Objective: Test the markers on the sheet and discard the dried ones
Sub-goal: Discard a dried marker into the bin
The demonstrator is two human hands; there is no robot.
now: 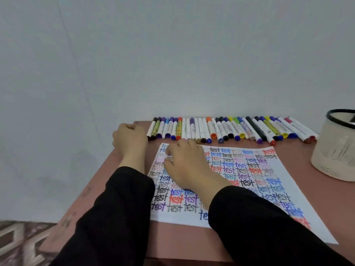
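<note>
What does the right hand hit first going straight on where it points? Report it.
Probably the left hand, a fist beside the sheet's far-left corner. The leftmost markers lie close to that line; depth is unclear.

Left hand: knuckles up, fingers curled into a fist, wrist straight (contents, if any, hidden). Right hand: palm down, angled leftward, fingertips bunched together at its far edge; grip not resolvable. Both forearms reach forward, close together, in black sleeves.
</note>
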